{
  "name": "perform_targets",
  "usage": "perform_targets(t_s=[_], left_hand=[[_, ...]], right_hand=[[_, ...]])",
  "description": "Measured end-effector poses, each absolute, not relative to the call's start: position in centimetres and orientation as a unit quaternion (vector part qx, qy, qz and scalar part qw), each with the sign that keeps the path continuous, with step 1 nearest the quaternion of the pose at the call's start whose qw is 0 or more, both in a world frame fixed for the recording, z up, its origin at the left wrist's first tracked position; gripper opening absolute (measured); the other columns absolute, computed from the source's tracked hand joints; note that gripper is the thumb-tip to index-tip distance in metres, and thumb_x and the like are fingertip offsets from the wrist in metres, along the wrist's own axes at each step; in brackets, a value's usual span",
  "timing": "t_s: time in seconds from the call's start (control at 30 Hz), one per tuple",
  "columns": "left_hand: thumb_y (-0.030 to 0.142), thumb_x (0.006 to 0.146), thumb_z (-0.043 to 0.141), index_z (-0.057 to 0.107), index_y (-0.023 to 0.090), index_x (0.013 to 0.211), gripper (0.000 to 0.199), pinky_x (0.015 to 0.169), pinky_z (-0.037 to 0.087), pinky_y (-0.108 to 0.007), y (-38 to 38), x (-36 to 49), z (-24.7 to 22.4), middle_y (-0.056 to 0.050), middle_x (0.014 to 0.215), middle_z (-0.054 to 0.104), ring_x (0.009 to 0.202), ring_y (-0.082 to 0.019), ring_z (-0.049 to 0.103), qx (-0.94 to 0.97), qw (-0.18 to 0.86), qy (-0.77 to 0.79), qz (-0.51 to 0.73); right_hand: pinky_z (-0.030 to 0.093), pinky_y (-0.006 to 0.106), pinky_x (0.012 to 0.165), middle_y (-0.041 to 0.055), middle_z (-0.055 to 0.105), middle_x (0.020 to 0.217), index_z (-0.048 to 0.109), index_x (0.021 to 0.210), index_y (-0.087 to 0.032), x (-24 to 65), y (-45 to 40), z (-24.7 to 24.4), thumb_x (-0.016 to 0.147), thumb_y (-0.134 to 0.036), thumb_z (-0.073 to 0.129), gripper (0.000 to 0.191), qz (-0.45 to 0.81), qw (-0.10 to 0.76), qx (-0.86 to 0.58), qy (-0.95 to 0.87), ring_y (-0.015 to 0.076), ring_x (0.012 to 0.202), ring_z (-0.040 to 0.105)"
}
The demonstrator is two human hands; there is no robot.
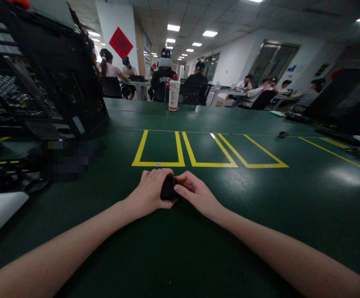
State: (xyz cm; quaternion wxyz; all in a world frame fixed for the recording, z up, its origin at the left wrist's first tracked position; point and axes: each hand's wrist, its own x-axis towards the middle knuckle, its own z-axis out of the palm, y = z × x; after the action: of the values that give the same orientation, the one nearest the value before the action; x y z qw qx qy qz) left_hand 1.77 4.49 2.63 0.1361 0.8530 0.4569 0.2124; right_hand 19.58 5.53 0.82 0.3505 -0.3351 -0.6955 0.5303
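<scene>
A small black object (167, 188) is between my two hands, just in front of the yellow tape outlines (158, 164) on the dark green table (174, 252). My left hand (151, 189) wraps round its left side, with the fingers over the top and the thumb below. From the right, my right hand (194, 190) pinches the object's right edge between thumb and fingers. What exactly the black object is cannot be made out, as the fingers cover part of it.
An open black computer case (71, 87) stands at the left, with cables near it. A white cup (174, 96) is at the table's far edge. A white object (0, 211) lies at the left edge. Dark equipment (347, 99) stands at the right. Several people sit beyond.
</scene>
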Motion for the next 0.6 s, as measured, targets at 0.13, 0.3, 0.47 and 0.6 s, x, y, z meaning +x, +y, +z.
perform_targets(t_s=[0.13, 0.3, 0.47, 0.6], left_hand=[[0.034, 0.068, 0.063, 0.037, 0.021, 0.11, 0.052, 0.082, 0.033, -0.039, 4.45, 1.79, 2.66, -0.005, 0.105, 0.051, 0.098, -0.024, 0.048, 0.854, 0.132, 0.457, 0.212], [0.034, 0.068, 0.063, 0.036, 0.022, 0.111, 0.052, 0.082, 0.034, -0.039, 4.37, 1.61, 2.62, -0.005, 0.107, 0.051, 0.099, -0.024, 0.048, 0.854, 0.142, 0.454, 0.212], [0.034, 0.067, 0.063, 0.037, 0.021, 0.11, 0.052, 0.083, 0.033, -0.04, 4.47, 1.64, 2.54, -0.006, 0.107, 0.051, 0.099, -0.025, 0.048, 0.852, 0.142, 0.458, 0.209], [0.035, 0.068, 0.062, 0.037, 0.021, 0.111, 0.051, 0.082, 0.034, -0.04, 4.42, 1.72, 2.67, -0.005, 0.106, 0.052, 0.098, -0.024, 0.049, 0.854, 0.142, 0.451, 0.216]], right_hand=[[0.045, 0.037, 0.085, 0.0032, 0.054, 0.097, 0.047, 0.101, -0.02, 19.7, 5.64, 1.21, 0.08, -0.027, 0.053, 0.023, 0.557, 0.333, -0.339, -0.681, 0.0162, 0.094, 0.054], [0.046, 0.038, 0.084, 0.0031, 0.052, 0.102, 0.048, 0.1, -0.021, 19.97, 5.55, 1.24, 0.079, -0.025, 0.054, 0.022, 0.569, 0.312, -0.32, -0.691, 0.0168, 0.095, 0.053], [0.046, 0.039, 0.085, 0.002, 0.05, 0.107, 0.046, 0.101, -0.024, 20.04, 5.49, 0.91, 0.076, -0.021, 0.058, 0.028, 0.553, 0.326, -0.304, -0.704, 0.017, 0.098, 0.053], [0.048, 0.038, 0.081, 0.0018, 0.052, 0.101, 0.047, 0.097, -0.023, 19.89, 5.57, 1.01, 0.079, -0.026, 0.054, 0.019, 0.569, 0.332, -0.301, -0.69, 0.0168, 0.093, 0.055]])
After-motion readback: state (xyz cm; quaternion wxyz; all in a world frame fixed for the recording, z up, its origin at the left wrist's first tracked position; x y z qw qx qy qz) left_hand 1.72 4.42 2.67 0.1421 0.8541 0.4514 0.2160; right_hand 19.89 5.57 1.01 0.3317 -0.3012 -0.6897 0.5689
